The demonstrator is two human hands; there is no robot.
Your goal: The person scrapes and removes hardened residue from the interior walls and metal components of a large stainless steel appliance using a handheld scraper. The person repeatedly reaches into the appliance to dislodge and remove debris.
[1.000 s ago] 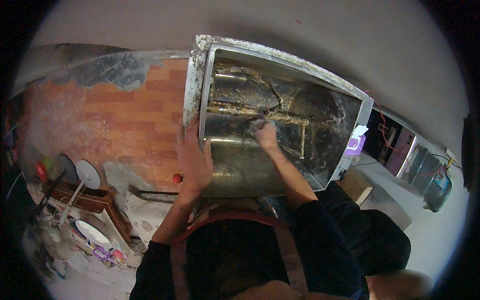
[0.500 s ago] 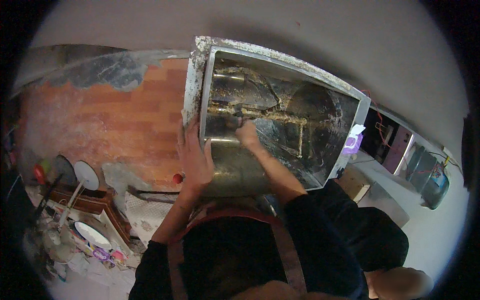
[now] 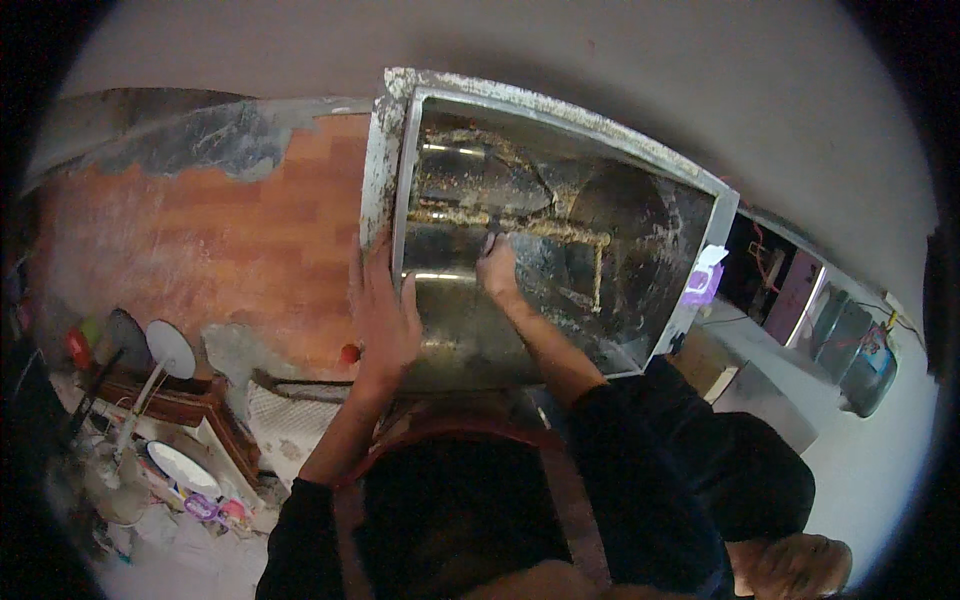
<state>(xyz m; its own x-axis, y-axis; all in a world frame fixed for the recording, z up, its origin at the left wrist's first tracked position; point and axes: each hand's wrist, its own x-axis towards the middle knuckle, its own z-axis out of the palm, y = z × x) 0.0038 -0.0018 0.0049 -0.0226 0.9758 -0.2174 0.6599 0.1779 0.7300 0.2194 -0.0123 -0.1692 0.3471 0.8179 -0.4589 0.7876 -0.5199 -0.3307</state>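
A metal trough [image 3: 455, 340] with a chipped white rim stands in front of me. Inside it a shaft with arms [image 3: 550, 226] is caked with yellowish crust, and more residue marks the far wall. My right hand [image 3: 497, 268] reaches into the trough, closed around a small dark object just below the shaft; its kind is not clear. My left hand [image 3: 388, 315] lies over the near left rim, fingers stretched along the outer side and thumb on the inner side. It holds no loose thing.
A purple-and-white packet [image 3: 704, 276] sits on the rim's right end. Beyond are a large clear water bottle [image 3: 868, 375] and boxes. A person in dark clothing [image 3: 755, 475] is at lower right. Wood-look floor [image 3: 230, 240] lies left, with a red ball [image 3: 350, 353] and a white fan-like stand [image 3: 170, 348].
My right hand has shifted slightly within the trough, and the dark object has moved a little down and to the right from the shaft. The left hand stays at the rim.
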